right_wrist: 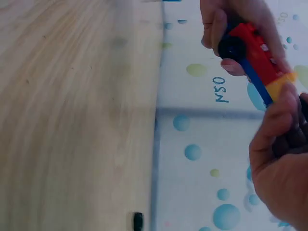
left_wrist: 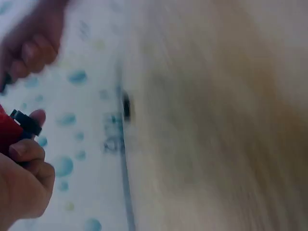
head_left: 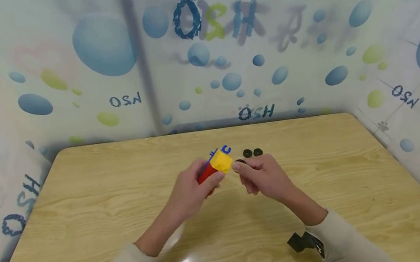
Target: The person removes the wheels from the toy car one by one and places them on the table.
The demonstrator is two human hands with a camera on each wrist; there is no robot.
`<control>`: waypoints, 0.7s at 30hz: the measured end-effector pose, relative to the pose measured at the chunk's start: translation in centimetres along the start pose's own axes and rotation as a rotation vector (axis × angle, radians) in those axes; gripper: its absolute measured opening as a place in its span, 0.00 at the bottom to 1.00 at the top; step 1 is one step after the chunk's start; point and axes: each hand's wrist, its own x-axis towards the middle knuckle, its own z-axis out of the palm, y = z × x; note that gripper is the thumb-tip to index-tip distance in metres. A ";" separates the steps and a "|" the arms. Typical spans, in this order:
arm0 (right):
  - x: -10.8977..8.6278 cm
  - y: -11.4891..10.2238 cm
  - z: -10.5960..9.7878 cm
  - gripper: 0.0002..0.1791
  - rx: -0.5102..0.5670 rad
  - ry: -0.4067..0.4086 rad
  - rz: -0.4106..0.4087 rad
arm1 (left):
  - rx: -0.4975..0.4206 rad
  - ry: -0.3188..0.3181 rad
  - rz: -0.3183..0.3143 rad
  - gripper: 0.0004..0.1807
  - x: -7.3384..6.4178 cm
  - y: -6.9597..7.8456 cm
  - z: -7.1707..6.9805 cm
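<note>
My left hand [head_left: 189, 193] grips a toy car [head_left: 221, 161] of red and yellow blocks on a blue base. A black wheel [right_wrist: 232, 48] sits on one end of the car, beside the left fingers in the right wrist view. Just right of the yellow end, my right hand [head_left: 267, 179] pinches another black wheel [head_left: 241, 161] between thumb and fingers. Most of this wheel is covered by the fingertips. Both hands are raised above the table. The left wrist view is blurred and shows only part of the car [left_wrist: 8, 130].
Two loose black wheels [head_left: 247, 153] lie side by side on the wooden table [head_left: 107, 242], just beyond the right hand. A pale patterned wall covering [head_left: 191, 73] with blue and green spots rises behind the table and at both sides.
</note>
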 end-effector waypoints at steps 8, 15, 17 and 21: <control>-0.2 1.7 -1.5 0.28 0.087 0.029 0.182 | -0.006 0.012 -0.060 0.20 0.0 0.3 -1.2; 0.4 4.4 -3.6 0.31 0.136 0.109 0.311 | -0.092 0.021 -0.087 0.20 -0.4 0.8 -0.5; 0.7 5.2 -4.3 0.34 0.135 0.119 0.342 | -0.096 0.044 -0.095 0.20 -0.6 0.8 -0.5; 1.1 6.6 -5.9 0.35 0.120 0.130 0.425 | -0.104 0.066 -0.108 0.22 -0.7 0.7 -0.7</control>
